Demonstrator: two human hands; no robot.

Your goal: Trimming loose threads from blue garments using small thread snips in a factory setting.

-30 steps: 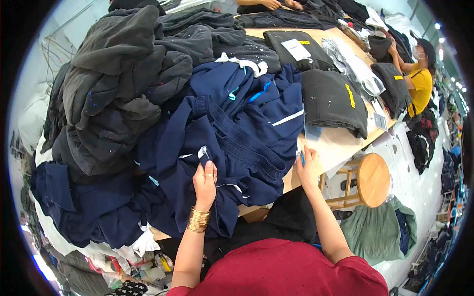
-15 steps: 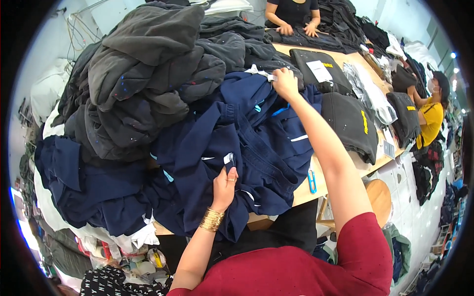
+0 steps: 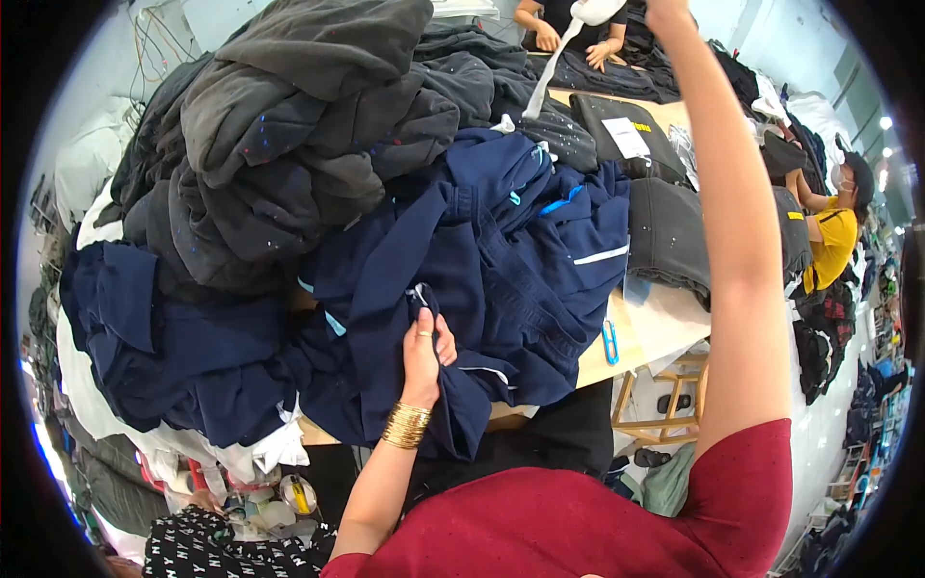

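- Head view: navy garments (image 3: 501, 250) lie heaped on the table (image 3: 655, 332), and we take this heap as our landmark.
- We see the left hand (image 3: 424, 352), gold bangles at its wrist, with its grip clenched on a fold of navy cloth at the heap's near edge.
- We see the right arm raised high over the heap's far side; the right hand (image 3: 667, 10) is cut by the top edge, so we cannot tell how its grip stands.
- A white strip (image 3: 559, 58) hangs beside that hand, above the heap's far end.
- Dark grey garments (image 3: 308, 125) are piled against the heap's left and far side.
- Blue scissors (image 3: 611, 342) lie on bare table just right of the heap.
- Folded dark grey pieces (image 3: 670, 236) sit right of the heap.
- Another person in yellow (image 3: 829, 241) works well to the right of the heap.
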